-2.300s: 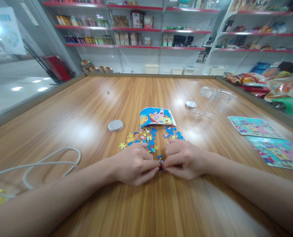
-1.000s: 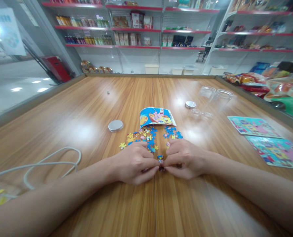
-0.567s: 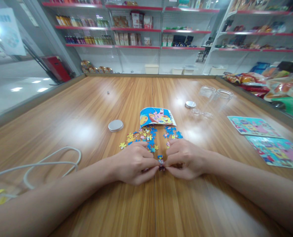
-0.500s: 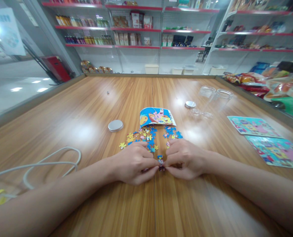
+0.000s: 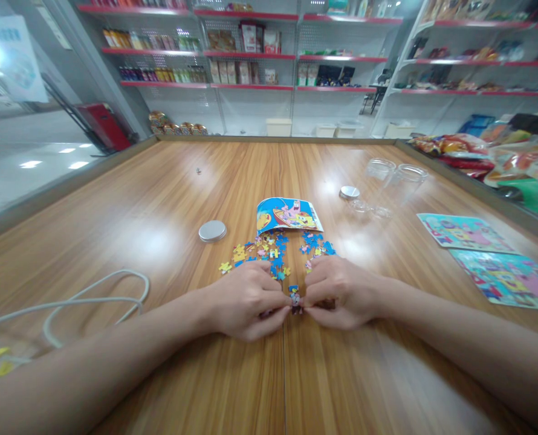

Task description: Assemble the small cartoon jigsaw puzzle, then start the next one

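Between my fingertips, low over the table, are a few small jigsaw puzzle pieces (image 5: 295, 298), blue at the top and pinkish-grey to dark below. My left hand (image 5: 253, 300) pinches their left side with thumb and forefinger. From the other side, my right hand (image 5: 337, 293) is closed on them in the same way. My fingers partly hide the pieces, so I cannot tell how they fit together. Just beyond my knuckles lie loose puzzle pieces (image 5: 275, 252) in blue, yellow and pink. Behind those, a curved cartoon picture card (image 5: 289, 214) rests on the table.
A silver lid (image 5: 213, 230) lies left of the pieces, and another lid (image 5: 349, 192) sits beside clear jars (image 5: 398, 184). Two cartoon picture sheets (image 5: 509, 278) are at the right. A white cable (image 5: 97, 299) loops by my left forearm. Snack packs (image 5: 491, 154) line the right edge.
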{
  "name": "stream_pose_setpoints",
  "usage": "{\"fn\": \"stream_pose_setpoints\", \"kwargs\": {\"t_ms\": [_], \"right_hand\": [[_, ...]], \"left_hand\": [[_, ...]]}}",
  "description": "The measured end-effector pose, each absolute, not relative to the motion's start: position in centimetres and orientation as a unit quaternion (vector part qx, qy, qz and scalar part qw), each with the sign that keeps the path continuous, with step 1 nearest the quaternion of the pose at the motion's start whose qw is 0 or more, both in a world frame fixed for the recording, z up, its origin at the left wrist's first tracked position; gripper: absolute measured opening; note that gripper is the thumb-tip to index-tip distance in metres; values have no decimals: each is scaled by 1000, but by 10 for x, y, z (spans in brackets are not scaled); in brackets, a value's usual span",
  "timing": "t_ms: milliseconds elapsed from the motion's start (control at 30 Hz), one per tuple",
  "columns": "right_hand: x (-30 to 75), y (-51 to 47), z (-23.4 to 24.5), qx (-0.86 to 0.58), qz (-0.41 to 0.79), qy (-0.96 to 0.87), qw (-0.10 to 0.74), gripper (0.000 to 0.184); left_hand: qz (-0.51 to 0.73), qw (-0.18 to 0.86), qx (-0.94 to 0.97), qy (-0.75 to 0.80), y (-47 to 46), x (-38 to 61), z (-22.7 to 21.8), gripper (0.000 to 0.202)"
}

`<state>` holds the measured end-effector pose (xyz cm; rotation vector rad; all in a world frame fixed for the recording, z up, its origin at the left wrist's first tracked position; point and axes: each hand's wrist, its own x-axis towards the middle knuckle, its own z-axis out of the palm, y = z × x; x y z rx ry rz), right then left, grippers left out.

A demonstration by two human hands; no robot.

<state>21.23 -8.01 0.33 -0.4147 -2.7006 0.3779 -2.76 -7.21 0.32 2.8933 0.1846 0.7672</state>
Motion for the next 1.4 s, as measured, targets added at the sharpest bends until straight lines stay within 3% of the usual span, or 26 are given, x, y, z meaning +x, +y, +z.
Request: {"fn": "stream_pose_setpoints", "kwargs": {"t_ms": [133,233,367,533,633,767,867,1033,1233,1400], "right_hand": [[212,-82,5,-137,148,-961,187,19],[210,-84,7,-130,171,-959,187,18],[210,-85,9,-119,209,-955,172,15],[208,-91,11,-105,225,-958,142,12],[204,-97,10,-82,210,-964,140,16],[196,-103,9,-77,147,-966,197,24],[192,-103,12,-122,96,-966,206,33],[193,-98,12,-149,57,-974,158,34],[192,-98,13,-161,37,-966,197,22],[193,-96,9,-230,-10,-942,244,32]], "left_hand": [[226,62,966,104,-66,-32,14,20],[198,6,942,271,-59,-37,23,19],[127,-12,941,314,-58,-40,17,59],[101,20,949,298,-62,-36,-2,66],[159,73,945,278,-59,-35,0,57],[329,161,895,253,-52,-38,6,39],[414,186,846,279,-50,-40,6,40],[426,141,853,267,-52,-38,5,31],[399,101,897,163,-53,-38,9,33],[372,84,913,147,-52,-39,10,33]]}}
